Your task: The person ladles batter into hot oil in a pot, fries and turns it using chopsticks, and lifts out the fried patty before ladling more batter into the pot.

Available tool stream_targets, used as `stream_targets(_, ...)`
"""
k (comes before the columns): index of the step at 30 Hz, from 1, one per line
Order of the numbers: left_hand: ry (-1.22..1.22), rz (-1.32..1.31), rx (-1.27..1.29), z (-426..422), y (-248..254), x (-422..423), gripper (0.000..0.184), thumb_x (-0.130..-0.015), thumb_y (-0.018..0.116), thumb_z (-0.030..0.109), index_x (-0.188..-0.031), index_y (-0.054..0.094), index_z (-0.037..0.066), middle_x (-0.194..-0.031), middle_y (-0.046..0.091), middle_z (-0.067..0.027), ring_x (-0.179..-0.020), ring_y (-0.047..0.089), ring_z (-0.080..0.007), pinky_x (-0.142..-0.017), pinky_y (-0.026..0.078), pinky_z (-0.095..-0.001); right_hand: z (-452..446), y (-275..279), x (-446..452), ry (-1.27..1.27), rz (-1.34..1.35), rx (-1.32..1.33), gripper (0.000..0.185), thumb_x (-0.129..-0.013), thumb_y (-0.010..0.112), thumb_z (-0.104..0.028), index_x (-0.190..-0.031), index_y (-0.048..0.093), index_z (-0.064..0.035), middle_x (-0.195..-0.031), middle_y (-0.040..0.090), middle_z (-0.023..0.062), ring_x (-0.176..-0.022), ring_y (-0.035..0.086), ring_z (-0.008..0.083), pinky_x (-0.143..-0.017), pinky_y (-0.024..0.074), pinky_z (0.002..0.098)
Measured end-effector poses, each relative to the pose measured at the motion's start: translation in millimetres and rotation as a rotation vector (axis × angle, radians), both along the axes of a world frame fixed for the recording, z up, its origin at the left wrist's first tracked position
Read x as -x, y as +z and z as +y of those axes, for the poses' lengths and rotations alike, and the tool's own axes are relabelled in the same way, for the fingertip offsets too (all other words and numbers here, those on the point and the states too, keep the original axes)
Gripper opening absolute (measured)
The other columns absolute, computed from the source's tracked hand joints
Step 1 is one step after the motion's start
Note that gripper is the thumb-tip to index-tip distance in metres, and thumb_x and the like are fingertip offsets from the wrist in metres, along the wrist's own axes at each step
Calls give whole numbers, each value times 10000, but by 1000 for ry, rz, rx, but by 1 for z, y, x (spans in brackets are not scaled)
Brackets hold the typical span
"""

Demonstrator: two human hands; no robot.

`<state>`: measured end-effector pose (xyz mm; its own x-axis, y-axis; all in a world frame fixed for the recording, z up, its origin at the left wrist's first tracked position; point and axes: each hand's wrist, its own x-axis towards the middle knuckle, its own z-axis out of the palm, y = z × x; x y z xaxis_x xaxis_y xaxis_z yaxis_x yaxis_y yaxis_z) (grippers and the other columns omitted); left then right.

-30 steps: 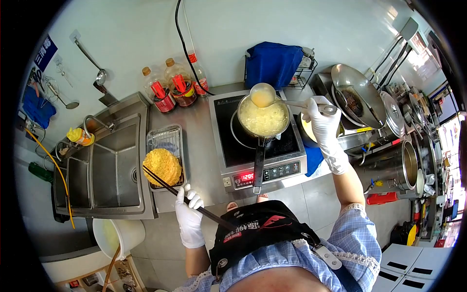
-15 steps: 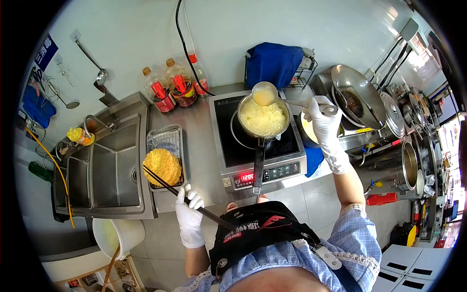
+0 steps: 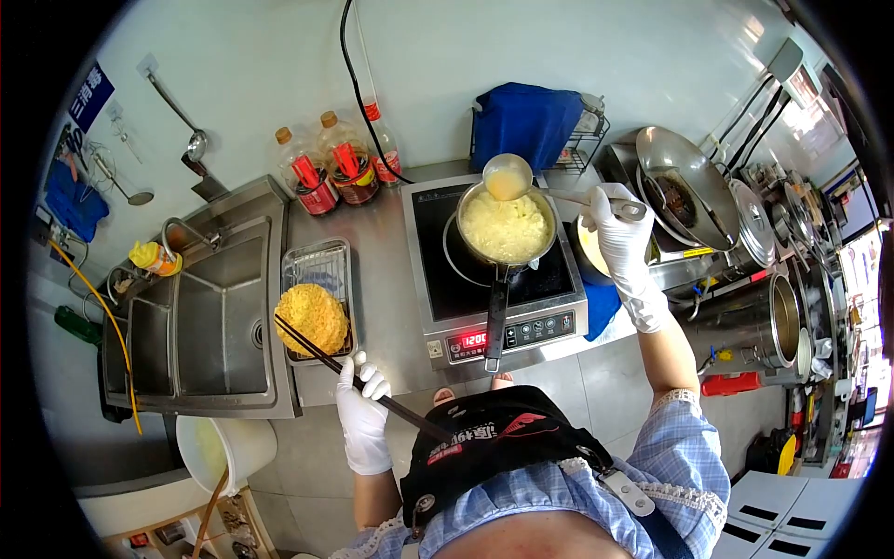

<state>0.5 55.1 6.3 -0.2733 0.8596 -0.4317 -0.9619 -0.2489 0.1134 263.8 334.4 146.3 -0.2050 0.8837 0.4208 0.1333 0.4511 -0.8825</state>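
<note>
My right hand (image 3: 619, 233), in a white glove, is closed on the handle of a ladle (image 3: 509, 177). The ladle's bowl holds yellowish liquid and hangs over the far rim of a saucepan (image 3: 496, 270). Pale yellow, bubbling froth (image 3: 506, 226) fills the pan, which stands on an induction cooker (image 3: 434, 279) with a lit red display. Gloved too, my left hand (image 3: 363, 410) grips long dark chopsticks (image 3: 372, 391). Their far tips reach across a round golden fried cake (image 3: 312, 320) on a wire rack tray (image 3: 317, 261); whether they touch it I cannot tell.
Left of the tray is a steel double sink (image 3: 223, 317), with a white bucket (image 3: 223, 452) below it. Bottles (image 3: 345, 163) stand against the wall. A blue cloth (image 3: 521, 126) covers a rack behind the cooker. A wok (image 3: 684, 186) and a large steel pot (image 3: 745, 321) are at right.
The froth in the saucepan has shifted slightly. Both hands, the ladle and the chopsticks stay almost where they were.
</note>
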Motion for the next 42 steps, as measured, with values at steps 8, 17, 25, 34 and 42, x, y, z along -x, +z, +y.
stream_targets(8, 1, -17, -6, 1, 1, 0, 185, -932, 457, 256, -908, 500, 78, -618, 385, 22, -428, 301, -61, -392, 253, -194, -1, 2, 2, 4, 1, -11, 180, -865, 580, -151, -821, 617, 20, -617, 591, 28, -529, 511, 63, -505, 401, 191)
stream_targets(17, 19, -22, 17, 1, 2, 0, 192, -933, 456, 263, -904, 499, 78, -617, 371, 26, -428, 287, -59, -392, 245, -193, 3, -3, 3, -9, 4, -35, 182, -868, 578, -149, -826, 616, 23, -620, 592, 28, -532, 512, 66, -508, 401, 193)
stream_targets(25, 21, -17, 29, -1, 0, 2, 189, -932, 455, 263, -911, 496, 80, -627, 367, 26, -436, 290, -60, -398, 244, -197, 4, -4, 5, -1, -11, -74, 180, -871, 575, -145, -826, 616, 24, -619, 585, 24, -531, 503, 62, -514, 400, 191)
stream_targets(34, 20, -22, 4, 0, 0, 2, 186, -932, 453, 254, -913, 497, 75, -626, 374, 23, -437, 299, -62, -401, 253, -198, 5, -3, 5, -15, -25, -80, 173, -868, 569, -132, -824, 618, 28, -615, 586, 22, -532, 502, 60, -512, 397, 190)
stream_targets(42, 18, -23, -9, 0, -3, 2, 185, -929, 462, 247, -907, 512, 70, -622, 381, 21, -438, 301, -62, -403, 259, -197, 4, 0, 5, -28, -12, -51, 179, -859, 577, -139, -830, 624, 32, -614, 592, 25, -533, 508, 56, -508, 398, 182)
